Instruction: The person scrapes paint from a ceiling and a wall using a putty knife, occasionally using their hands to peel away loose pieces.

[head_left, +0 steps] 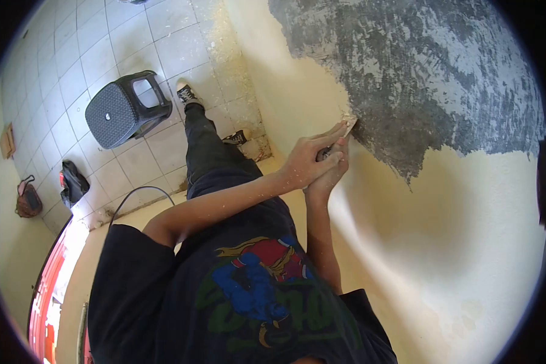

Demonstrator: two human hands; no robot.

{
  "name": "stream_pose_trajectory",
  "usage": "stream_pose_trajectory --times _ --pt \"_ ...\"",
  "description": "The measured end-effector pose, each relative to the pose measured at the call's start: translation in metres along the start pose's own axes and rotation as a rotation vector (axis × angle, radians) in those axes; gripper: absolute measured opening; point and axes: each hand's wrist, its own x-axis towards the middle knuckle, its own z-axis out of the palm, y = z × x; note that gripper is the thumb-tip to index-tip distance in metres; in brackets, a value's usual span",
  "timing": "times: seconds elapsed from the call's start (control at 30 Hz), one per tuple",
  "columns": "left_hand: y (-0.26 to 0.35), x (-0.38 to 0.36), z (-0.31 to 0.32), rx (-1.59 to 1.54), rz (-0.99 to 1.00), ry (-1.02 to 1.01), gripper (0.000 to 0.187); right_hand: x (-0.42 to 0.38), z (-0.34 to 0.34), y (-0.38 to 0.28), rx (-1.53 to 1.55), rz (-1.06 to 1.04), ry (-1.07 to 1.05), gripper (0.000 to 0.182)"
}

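Note:
Both of my hands are together at the wall, closed around a small scraper whose pale, dusty blade presses at the edge of a grey patch. My left hand lies over the tool with its fingers stretched along it toward the blade. From below and to the right, my right hand wraps around the handle, which is mostly hidden by the fingers. Cream paint borders the rough, streaked grey area, and its edge is ragged. Pale specks dot my hands and left forearm.
A black plastic stool stands on the tiled floor at the left. Beyond it lie a black bag, a brown bag and a small brown block. Pale debris is scattered along the wall's foot. A dark object is at the far right.

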Motion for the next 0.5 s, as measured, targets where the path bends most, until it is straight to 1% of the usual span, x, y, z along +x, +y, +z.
stream_pose_trajectory --times 0.07,0.1,0.17,0.2,0.3,0.33,0.4,0.43,0.5 --pt "0.0 -0.005 0.009 0.03 0.093 0.031 0.054 -0.003 0.008 -0.002 0.037 -0.047 0.039 0.042" --pt "0.001 0.005 0.006 0.037 0.105 0.035 0.054 -0.001 0.009 -0.003 0.044 -0.055 0.03 0.042" --pt "0.001 0.017 0.001 0.02 -0.051 0.045 0.05 0.002 0.011 -0.003 0.037 -0.034 0.01 0.042" --pt "0.005 0.017 -0.004 -0.024 -0.086 0.057 0.044 0.003 0.012 -0.003 0.03 -0.018 0.007 0.042" --pt "0.005 0.0 0.004 -0.087 -0.026 0.069 0.044 0.01 0.013 -0.003 0.034 -0.003 -0.012 0.043" --pt "0.005 0.004 0.005 -0.087 -0.021 0.071 0.044 0.012 0.012 -0.003 0.033 -0.002 -0.026 0.043" --pt "0.004 0.01 0.006 0.067 -0.141 0.065 0.044 0.017 0.011 -0.002 0.026 0.008 -0.06 0.044" --pt "0.006 0.005 0.003 0.057 -0.165 0.059 0.044 0.019 0.011 -0.002 0.013 0.03 -0.056 0.044" --pt "0.007 0.017 -0.014 -0.047 -0.111 0.024 0.046 0.024 0.01 -0.001 0.008 0.04 -0.074 0.044"
